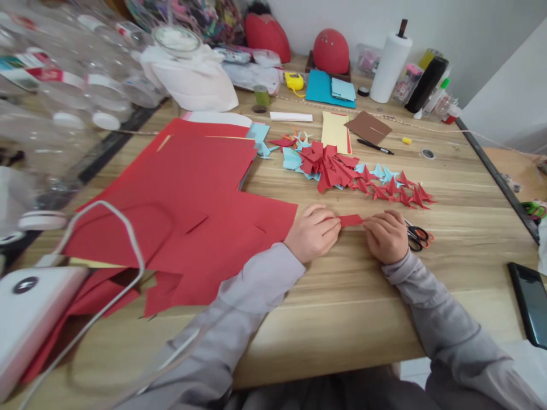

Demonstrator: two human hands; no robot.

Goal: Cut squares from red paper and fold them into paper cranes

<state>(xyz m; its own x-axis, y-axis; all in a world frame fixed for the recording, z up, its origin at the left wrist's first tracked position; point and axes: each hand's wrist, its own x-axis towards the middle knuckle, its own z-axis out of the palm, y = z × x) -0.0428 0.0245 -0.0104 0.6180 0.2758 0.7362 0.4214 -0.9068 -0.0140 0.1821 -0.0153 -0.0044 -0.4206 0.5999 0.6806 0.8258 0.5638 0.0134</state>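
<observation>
A narrow folded strip of red paper [351,220] stretches between my two hands, just above the table. My left hand [314,232] is closed on its left end, beside the large red paper sheets [205,171]. At its right end, my right hand [387,234] pinches the tip with fingers curled in. Black-handled scissors [416,236] lie right behind my right hand, their blades partly hidden by it. Beyond my hands rests a pile of folded red paper pieces [327,162], with a row of pointed red and light blue paper shapes [391,185] to its right.
A white power bank [38,319] with a looping white cable [137,250] sits at the left front. Plastic bottles [102,85] crowd the far left. A black pen [375,147], brown paper [370,126] and yellow tape measure [294,81] lie farther back. A phone [530,302] is at the right edge.
</observation>
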